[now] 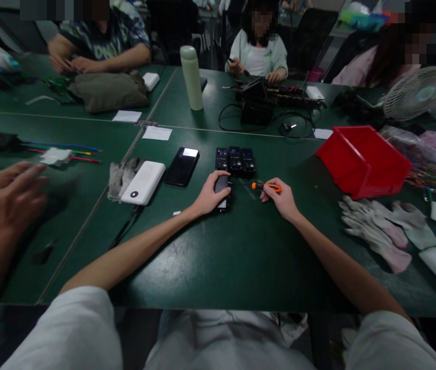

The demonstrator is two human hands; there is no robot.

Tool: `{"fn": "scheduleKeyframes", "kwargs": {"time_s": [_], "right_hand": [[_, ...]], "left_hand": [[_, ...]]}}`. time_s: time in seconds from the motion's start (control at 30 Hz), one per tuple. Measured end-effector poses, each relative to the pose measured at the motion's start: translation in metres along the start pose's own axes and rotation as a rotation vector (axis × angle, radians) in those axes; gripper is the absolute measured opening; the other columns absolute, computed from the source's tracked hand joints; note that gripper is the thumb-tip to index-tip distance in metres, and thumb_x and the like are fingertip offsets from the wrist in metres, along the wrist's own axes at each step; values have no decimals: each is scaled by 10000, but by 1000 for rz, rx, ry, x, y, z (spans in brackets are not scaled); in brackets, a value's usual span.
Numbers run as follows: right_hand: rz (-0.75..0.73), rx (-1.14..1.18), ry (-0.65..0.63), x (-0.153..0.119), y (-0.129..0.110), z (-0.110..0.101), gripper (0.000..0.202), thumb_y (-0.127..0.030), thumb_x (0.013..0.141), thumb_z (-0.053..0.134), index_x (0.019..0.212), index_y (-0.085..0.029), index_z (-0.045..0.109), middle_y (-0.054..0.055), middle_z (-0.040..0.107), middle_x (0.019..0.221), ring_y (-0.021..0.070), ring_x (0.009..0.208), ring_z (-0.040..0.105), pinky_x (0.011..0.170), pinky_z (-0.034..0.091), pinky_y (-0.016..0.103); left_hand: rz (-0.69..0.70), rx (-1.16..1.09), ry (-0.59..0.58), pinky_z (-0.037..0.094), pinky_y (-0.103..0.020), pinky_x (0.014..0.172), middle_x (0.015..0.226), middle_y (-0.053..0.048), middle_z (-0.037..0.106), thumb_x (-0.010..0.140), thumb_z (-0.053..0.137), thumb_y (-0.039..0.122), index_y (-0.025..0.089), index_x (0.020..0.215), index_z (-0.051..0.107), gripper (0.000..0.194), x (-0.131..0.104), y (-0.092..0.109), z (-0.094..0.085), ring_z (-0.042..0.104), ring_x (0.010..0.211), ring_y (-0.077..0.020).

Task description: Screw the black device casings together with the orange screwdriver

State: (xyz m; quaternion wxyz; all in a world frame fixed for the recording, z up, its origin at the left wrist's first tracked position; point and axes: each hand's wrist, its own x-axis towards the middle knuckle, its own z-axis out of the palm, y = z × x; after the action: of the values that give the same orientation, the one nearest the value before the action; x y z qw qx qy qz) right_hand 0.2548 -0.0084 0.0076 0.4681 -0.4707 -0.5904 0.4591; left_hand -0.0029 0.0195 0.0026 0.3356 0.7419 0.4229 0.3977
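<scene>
My left hand (210, 196) is closed around a small black rectangular device (222, 184), its thumb across the top, on the green table. Just behind it stand three similar black devices (235, 160) side by side, with small dark screens. In my right hand (282, 199) is a screwdriver (270, 187) with an orange handle, held in a pinch with its tip pointing left towards the device. The tip is apart from the device. Left of my left hand lie a black smartphone (182, 166) and a white power bank (143, 183) on a grey glove.
A red bin (364, 162) and work gloves (379, 231) lie on the right. A pale green bottle (192, 78) stands at the back. Co-workers sit opposite; another person's hand (12, 198) is at the left. A fan (418, 92) stands at the far right.
</scene>
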Motion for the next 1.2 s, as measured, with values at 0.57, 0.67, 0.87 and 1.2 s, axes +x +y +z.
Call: {"fn": "scheduleKeyframes", "kwargs": {"time_s": [0.57,0.67,0.87,1.2], "right_hand": [[-5,-2,-10,0,2,-1,265,-434,855,627,920,-184,567,11,650,707,133,605,614,579,523,270],[-10,5,-11,0,2,-1,250,-421,860,625,919,-186,567,9,648,702,132,599,611,577,519,270],[-12,-5,-15,0,3,-2,252,-427,860,624,923,-190,567,11,654,714,137,608,617,587,523,278],[-13,-5,-20,0,1,-2,257,-431,860,622,923,-188,568,13,653,714,137,609,618,586,525,277]], "left_hand": [[-7,7,1,409,-401,1000,1204,-54,535,822,559,300,226,1199,503,388,1,-2,1,516,1109,-233],[3,-8,2,399,-406,1012,1220,-55,530,825,559,300,228,1197,503,383,1,-2,1,510,1125,-234],[4,-22,2,395,-407,1015,1204,-60,531,824,564,293,222,1197,501,385,1,-2,1,511,1120,-233],[1,-17,3,398,-411,1010,1185,-60,536,822,565,301,222,1198,500,390,0,-1,1,517,1104,-233]]}}
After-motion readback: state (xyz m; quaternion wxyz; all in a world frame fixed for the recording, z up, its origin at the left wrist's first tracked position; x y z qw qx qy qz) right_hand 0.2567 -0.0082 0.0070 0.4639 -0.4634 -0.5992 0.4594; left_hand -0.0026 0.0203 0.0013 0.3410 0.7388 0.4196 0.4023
